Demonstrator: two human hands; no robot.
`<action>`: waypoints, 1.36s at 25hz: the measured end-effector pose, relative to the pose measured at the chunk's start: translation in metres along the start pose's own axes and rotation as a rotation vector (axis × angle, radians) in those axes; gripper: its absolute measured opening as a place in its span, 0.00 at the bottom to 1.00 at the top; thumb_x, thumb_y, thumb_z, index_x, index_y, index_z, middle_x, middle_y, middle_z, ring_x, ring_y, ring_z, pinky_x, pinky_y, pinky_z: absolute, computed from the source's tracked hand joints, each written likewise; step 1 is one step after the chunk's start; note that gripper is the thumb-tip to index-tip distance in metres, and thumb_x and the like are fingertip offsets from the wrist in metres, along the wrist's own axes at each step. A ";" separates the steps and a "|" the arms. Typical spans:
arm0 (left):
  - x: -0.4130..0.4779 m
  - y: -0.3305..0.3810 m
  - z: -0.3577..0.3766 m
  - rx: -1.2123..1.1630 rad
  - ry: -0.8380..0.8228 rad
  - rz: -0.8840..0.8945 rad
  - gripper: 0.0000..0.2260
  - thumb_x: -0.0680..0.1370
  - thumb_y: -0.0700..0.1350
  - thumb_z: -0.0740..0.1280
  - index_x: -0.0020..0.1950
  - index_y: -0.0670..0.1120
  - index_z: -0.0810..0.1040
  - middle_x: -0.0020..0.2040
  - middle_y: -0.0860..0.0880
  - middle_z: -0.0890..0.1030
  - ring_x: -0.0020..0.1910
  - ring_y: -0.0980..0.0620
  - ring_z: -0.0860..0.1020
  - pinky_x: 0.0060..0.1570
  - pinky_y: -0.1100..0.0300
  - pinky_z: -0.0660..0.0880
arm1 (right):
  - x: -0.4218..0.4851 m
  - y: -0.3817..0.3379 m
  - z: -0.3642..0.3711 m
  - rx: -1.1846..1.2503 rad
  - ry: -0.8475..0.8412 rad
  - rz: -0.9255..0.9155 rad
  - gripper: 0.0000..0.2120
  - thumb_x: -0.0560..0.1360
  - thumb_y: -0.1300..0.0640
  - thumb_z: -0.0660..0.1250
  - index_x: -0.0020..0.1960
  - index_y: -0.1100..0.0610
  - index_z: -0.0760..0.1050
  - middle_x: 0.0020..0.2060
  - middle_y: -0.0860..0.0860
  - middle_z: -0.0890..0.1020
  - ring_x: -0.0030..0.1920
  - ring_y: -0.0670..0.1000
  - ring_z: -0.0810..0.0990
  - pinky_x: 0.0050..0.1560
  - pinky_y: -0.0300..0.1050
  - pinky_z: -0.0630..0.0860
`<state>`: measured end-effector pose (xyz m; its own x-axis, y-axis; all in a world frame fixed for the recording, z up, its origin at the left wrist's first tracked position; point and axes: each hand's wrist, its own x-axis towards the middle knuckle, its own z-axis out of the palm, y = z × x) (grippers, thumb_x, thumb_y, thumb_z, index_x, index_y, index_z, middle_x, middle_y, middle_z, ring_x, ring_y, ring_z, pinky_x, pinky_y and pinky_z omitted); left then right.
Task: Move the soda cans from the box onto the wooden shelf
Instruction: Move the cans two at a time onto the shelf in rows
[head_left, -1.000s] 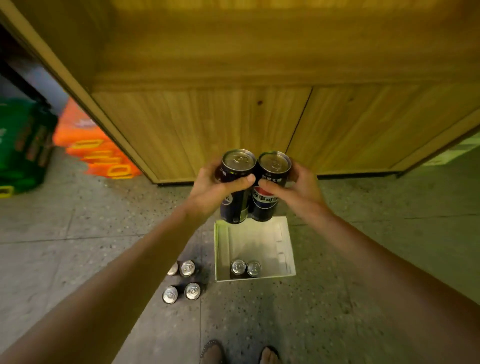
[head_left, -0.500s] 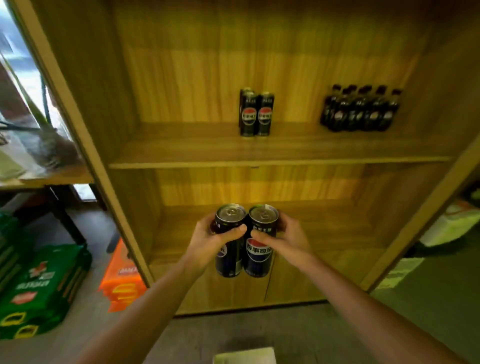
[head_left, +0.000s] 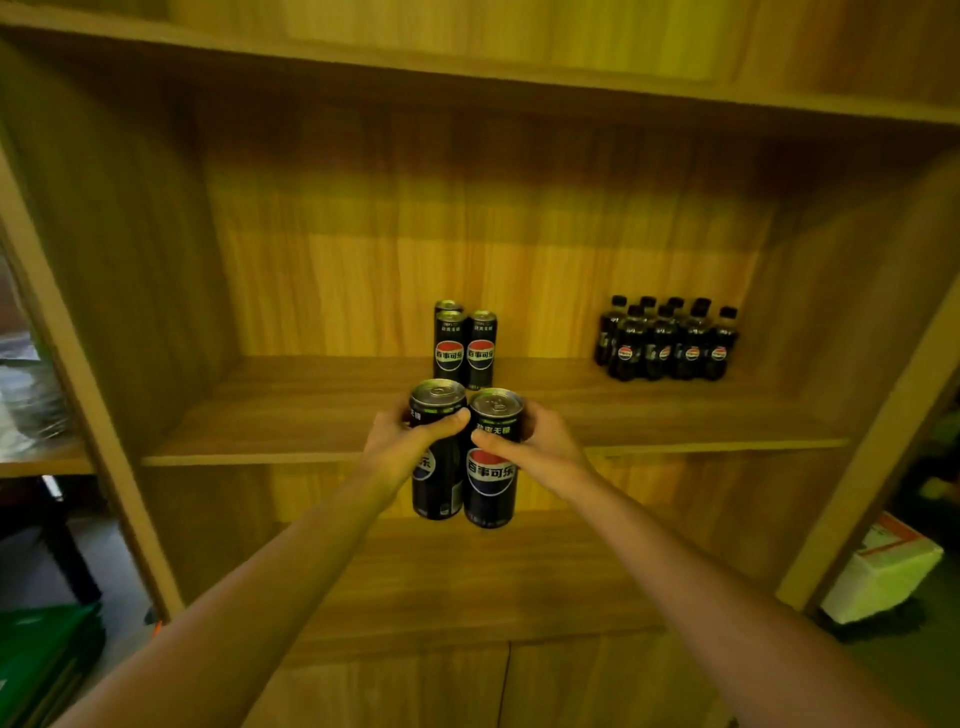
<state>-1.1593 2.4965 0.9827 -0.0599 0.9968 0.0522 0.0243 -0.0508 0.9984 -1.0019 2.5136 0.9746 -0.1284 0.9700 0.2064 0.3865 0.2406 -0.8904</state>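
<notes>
My left hand (head_left: 402, 444) grips a tall black soda can (head_left: 437, 483), and my right hand (head_left: 540, 447) grips a second black can (head_left: 491, 486) with a red and blue logo. The two cans are upright and side by side, touching, held at the front edge of the wooden shelf board (head_left: 291, 421). Behind them on that board stand three matching cans (head_left: 465, 345), close together near the middle. The box is out of view.
A cluster of several small black bottles (head_left: 667, 340) stands at the right back of the same shelf. A lower shelf (head_left: 467, 577) lies below. A white box (head_left: 883, 571) sits on the floor at right, green packs (head_left: 36, 660) at lower left.
My view has tilted up from the floor and box to the shelf. Both hands have raised the two cans from above the box up to the middle shelf's front edge.
</notes>
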 end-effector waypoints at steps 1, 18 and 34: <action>0.013 0.001 0.006 -0.001 0.023 -0.002 0.24 0.69 0.45 0.73 0.63 0.45 0.72 0.60 0.45 0.78 0.51 0.52 0.74 0.48 0.59 0.69 | 0.017 0.005 -0.005 0.014 -0.015 -0.004 0.28 0.66 0.54 0.74 0.63 0.57 0.71 0.61 0.54 0.78 0.61 0.54 0.76 0.57 0.46 0.74; 0.184 -0.044 0.038 0.015 0.118 -0.003 0.22 0.68 0.46 0.74 0.60 0.47 0.74 0.55 0.48 0.79 0.54 0.50 0.77 0.51 0.57 0.73 | 0.183 0.075 -0.010 0.049 -0.048 0.038 0.27 0.67 0.55 0.73 0.64 0.57 0.69 0.63 0.55 0.76 0.63 0.54 0.74 0.54 0.43 0.71; 0.181 -0.116 0.014 0.550 0.094 0.028 0.31 0.64 0.44 0.77 0.65 0.43 0.71 0.61 0.44 0.78 0.61 0.46 0.76 0.59 0.54 0.73 | 0.155 0.142 0.021 -0.165 -0.004 0.176 0.29 0.67 0.55 0.73 0.65 0.57 0.68 0.62 0.56 0.77 0.62 0.54 0.75 0.55 0.45 0.71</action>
<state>-1.1595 2.6832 0.8756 -0.1398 0.9845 0.1057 0.5427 -0.0131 0.8398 -0.9861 2.6974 0.8721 -0.0490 0.9975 0.0517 0.5472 0.0701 -0.8340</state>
